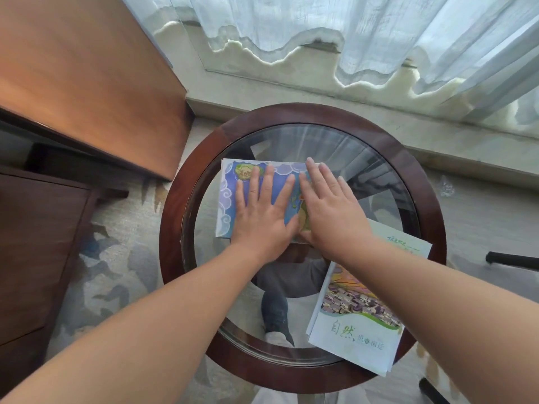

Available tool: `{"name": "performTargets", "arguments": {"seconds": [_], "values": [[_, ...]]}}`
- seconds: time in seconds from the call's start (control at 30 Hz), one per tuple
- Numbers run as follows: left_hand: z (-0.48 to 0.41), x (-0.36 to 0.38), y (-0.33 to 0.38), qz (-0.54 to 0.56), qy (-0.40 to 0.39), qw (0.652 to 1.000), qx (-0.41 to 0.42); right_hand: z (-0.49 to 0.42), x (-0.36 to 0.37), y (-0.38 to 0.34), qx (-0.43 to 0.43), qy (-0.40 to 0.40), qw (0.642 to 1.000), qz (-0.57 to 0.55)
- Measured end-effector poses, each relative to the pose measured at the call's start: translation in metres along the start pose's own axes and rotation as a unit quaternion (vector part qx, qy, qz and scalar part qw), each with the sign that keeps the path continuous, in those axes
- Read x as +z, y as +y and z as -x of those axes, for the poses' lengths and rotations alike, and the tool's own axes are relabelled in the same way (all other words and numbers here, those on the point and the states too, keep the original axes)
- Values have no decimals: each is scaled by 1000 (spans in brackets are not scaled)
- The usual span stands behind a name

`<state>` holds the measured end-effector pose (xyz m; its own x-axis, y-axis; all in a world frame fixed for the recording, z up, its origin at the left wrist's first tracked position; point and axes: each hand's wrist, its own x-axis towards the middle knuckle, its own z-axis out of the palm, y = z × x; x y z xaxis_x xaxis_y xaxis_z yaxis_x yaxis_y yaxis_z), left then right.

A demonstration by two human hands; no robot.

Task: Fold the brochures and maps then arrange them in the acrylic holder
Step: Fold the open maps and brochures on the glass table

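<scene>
A blue and purple brochure point(230, 196) with cloud drawings lies flat on the round glass-topped table point(201, 147). My left hand point(262, 217) presses flat on its middle, fingers spread. My right hand point(326, 211) lies flat beside it on the brochure's right part, covering that edge. A stack of brochures point(358, 325) with a village picture and green characters rests at the table's right front, partly under my right forearm. No acrylic holder is in view.
The table has a dark wooden rim; legs and a shoe show through the glass. A wooden desk point(73, 83) stands to the left. A sheer curtain point(364, 33) hangs behind. Patterned carpet point(116, 258) covers the floor. Black chair parts point(510, 260) are at right.
</scene>
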<state>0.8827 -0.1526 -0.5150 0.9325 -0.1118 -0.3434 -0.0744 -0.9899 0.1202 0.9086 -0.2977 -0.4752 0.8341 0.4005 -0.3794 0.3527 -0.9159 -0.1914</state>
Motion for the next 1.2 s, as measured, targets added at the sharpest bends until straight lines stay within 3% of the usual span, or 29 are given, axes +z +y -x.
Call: {"name": "performTargets", "arguments": {"seconds": [0.13,0.3,0.67,0.83,0.93,1.07,1.2], "values": [[-10,-5,-22,-8,31,999,7,-7,2,5,7,-58,998,8],[-14,-10,-60,-33,35,999,2,-5,5,8,5,-66,998,-1],[-14,-13,-47,-79,16,997,-18,-8,-1,20,-20,-93,995,19],[-16,-1,8,-19,1,998,53,-7,-2,19,-12,-89,996,21],[-20,-1,-14,-26,23,997,65,-7,-2,20,8,-91,996,21],[-14,-6,-62,-63,28,997,20,-6,0,21,20,-90,996,10],[-12,-9,-64,-77,21,997,-8,-7,1,21,21,-90,996,3]]}}
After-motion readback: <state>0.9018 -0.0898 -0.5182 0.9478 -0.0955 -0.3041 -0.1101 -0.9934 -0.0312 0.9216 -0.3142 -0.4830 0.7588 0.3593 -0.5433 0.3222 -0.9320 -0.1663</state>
